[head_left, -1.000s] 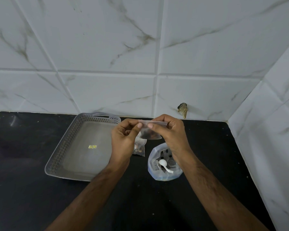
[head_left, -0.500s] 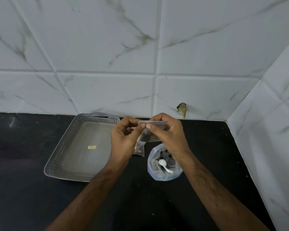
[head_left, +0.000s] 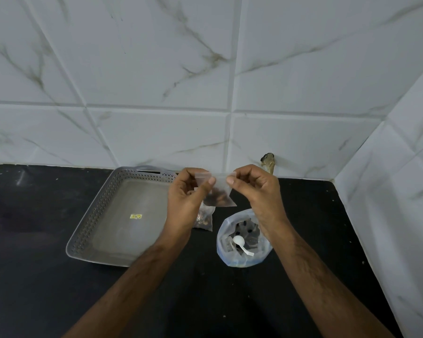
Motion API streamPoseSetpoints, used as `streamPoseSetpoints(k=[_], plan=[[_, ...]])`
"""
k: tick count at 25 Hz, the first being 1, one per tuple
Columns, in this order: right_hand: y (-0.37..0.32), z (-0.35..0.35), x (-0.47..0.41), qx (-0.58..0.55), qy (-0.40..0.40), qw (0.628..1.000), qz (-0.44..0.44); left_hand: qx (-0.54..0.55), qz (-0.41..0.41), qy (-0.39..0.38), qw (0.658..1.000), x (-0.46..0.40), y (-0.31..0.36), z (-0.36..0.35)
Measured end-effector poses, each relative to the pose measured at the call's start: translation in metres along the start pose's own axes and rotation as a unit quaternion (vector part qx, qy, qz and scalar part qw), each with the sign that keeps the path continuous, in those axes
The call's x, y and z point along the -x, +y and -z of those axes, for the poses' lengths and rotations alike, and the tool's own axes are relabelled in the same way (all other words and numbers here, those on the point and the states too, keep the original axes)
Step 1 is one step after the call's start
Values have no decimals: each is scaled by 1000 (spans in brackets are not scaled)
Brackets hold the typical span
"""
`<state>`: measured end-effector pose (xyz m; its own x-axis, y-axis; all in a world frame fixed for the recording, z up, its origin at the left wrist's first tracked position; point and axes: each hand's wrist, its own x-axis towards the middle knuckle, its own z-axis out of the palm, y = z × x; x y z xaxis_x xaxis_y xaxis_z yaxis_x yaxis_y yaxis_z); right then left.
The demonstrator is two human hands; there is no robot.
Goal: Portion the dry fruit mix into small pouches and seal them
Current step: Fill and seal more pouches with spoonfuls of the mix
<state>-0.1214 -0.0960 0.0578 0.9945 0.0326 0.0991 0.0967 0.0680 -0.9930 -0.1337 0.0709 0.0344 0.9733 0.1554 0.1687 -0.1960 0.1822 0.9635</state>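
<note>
1. Fingertips of both hands pinch the top strip of a small clear pouch (head_left: 217, 193), thumb against forefinger on each side. The left hand (head_left: 187, 198) holds the left end of the strip, the right hand (head_left: 254, 191) the right end.
2. The pouch hangs in the air between the hands, above the black counter (head_left: 59, 301). Dark dry fruit sits in its lower half.
3. This looks like the sealing step: the filled pouch is having its top closed. Whether the strip is fully shut cannot be told.
4. A second filled pouch (head_left: 204, 217) lies on the counter just below the left hand.
5. Beside it, under the right wrist, stands an open supply bag (head_left: 242, 240) with a white scoop (head_left: 241, 243) resting inside.
6. To the left sits a grey perforated tray (head_left: 108, 215), holding no pouches.
7. The next move likely calls for pressing along the whole strip, then laying the pouch down.
</note>
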Motion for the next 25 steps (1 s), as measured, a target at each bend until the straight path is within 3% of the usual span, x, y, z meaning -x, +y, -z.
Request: streamPoseSetpoints(k=[4,11,25], plan=[[3,-4,5,12,-8,1000,6,39,33,-6,999,2,4,-8],[-1,-2,3,79,-58,994,40,17,14,-6,1000,0,4,-6],[17,12,-10,87,-5,996,-8,-165,-36,-30,985,-11,-9,18]])
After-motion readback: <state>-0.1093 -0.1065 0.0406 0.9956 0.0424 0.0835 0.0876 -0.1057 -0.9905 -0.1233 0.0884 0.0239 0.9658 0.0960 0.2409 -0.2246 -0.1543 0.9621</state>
